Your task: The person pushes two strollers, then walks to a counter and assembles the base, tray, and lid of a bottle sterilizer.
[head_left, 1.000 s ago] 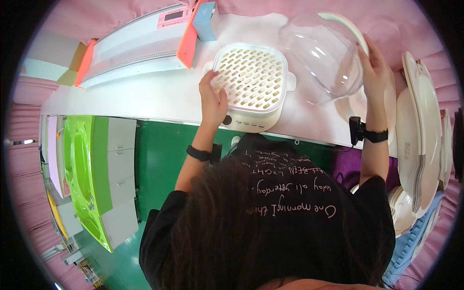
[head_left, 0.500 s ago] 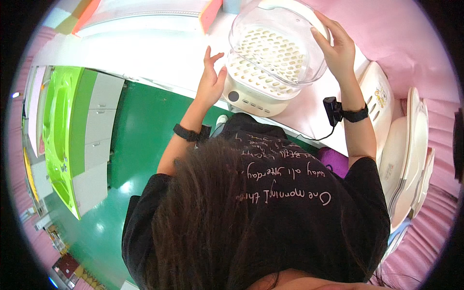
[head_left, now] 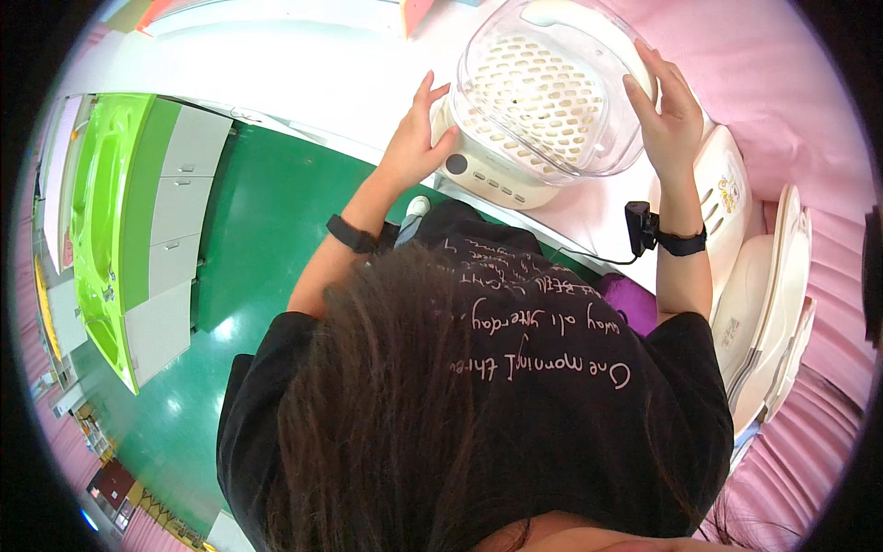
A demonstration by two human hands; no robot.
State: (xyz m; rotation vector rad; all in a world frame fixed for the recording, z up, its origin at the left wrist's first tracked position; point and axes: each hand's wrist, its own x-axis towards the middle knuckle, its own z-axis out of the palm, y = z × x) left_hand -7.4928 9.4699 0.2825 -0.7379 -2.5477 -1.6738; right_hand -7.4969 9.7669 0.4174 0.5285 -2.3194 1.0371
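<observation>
Clear dome lid point(head_left: 552, 101) w/ white handle, atop perforated cream steamer base point(head_left: 497, 170)

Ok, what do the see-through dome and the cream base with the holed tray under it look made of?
The clear domed cover looks like glossy transparent plastic: the tray shows through it and light glints on its wall. The cream appliance base and perforated tray look like opaque moulded plastic, smooth, with a slight sheen.

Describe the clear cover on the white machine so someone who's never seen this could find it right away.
On the white table, find the white appliance with a perforated tray. The clear plastic dome lid sits over it between both hands; it alone is see-through.
</observation>
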